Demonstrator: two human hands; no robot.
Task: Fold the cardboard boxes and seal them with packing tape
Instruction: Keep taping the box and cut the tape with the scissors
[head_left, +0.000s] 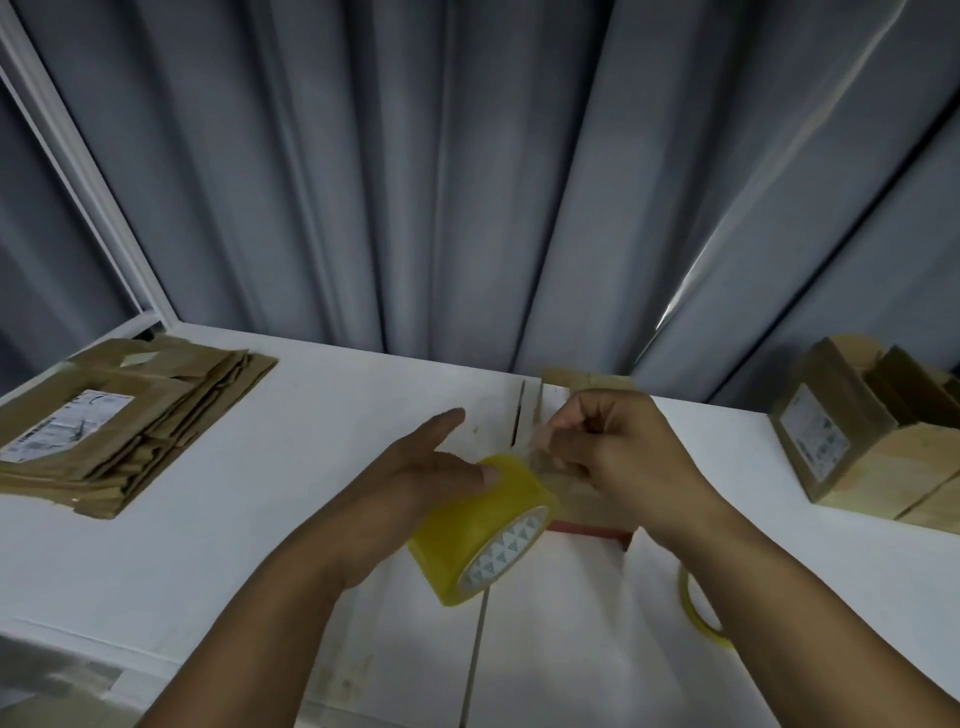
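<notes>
Centre frame, my left hand (415, 480) grips the translucent yellow tape roll (480, 527), right hand (623, 452) pinches its end; I'd peel straight

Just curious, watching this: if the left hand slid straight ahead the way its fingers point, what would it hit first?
Probably nothing nearby: the left hand, holding the tape roll, points over bare table toward the grey curtain; depth is unclear.

Box (592, 506) mostly behind right hand (623, 447); 2nd tape roll (698, 621) half hidden by forearm; label (67, 426) print unreadable
</notes>
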